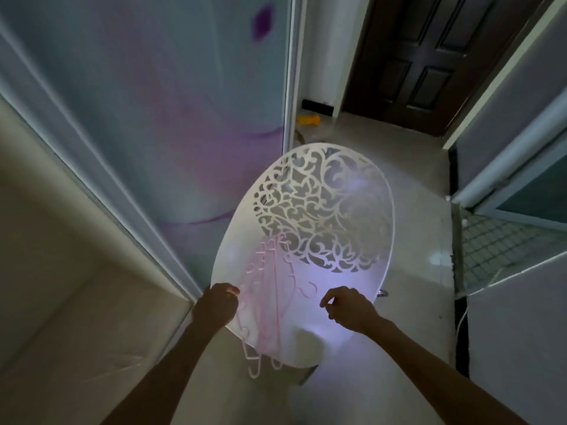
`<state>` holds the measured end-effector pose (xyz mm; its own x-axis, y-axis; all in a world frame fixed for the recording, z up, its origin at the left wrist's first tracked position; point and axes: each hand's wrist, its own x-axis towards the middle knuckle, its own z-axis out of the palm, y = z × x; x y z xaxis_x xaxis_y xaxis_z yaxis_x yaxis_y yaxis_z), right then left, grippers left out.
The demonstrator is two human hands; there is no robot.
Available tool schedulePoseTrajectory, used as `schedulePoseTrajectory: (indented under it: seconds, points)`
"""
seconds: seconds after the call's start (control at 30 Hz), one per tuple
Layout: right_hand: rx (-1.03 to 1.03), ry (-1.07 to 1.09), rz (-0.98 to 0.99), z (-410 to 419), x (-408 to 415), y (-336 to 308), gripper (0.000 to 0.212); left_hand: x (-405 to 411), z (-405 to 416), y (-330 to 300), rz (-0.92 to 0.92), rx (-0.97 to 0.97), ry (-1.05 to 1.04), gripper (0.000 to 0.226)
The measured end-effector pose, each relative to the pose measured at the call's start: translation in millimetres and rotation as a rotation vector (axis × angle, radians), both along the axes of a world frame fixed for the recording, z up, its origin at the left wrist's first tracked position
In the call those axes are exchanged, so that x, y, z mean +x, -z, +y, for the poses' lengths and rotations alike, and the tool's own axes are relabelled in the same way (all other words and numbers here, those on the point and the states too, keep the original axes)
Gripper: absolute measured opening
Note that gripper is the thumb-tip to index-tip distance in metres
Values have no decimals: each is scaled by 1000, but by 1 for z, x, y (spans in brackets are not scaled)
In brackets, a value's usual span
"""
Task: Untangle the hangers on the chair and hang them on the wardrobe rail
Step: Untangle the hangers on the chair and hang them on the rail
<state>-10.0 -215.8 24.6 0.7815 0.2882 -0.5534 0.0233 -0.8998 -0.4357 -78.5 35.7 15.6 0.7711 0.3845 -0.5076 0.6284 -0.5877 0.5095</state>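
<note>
a home's bedroom hallway: dark panelled door (429, 56), sliding wardrobe door (153, 102), tiled floor (414, 265), ornate chair (322, 210).

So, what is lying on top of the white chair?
A tangled bunch of pink hangers lies on the left part of the chair, some hooks hanging over its front edge. The left hand covers the bunch's left edge, so that part is hidden.

Hangers (270, 289) on chair (362, 289), wardrobe door (153, 118) left.
</note>
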Motion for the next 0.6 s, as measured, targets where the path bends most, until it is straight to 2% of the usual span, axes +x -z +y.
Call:
schedulePoseTrajectory:
  seconds: [0.1, 0.2, 0.27, 0.33, 0.37, 0.43, 0.53, 0.6]
  points:
    - [-4, 15, 60, 16, 11, 56, 21, 10, 10, 50, 54, 9, -19, 31]
    - [0, 36, 92, 36, 7, 114, 20, 14, 21, 100, 121, 53, 99, 32]
    - [-3, 37, 104, 52, 1, 155, 31, 19, 29, 137, 187, 31, 92, 33]
    - [1, 66, 92, 65, -2, 175, 50, 26, 32, 157, 220, -34, -18, 35]
    - [-2, 82, 96, 74, -4, 198, 60, 28, 33, 177, 245, -109, -114, 41]
    - [7, 105, 61, 84, -6, 200, 77, 32, 26, 180, 216, -288, -292, 46]
    - [12, 119, -8, 103, -7, 231, 93, 35, 20, 212, 222, -498, -465, 31]
    - [-1, 120, -46, 110, -7, 239, 97, 31, 16, 225, 173, -540, -555, 38]
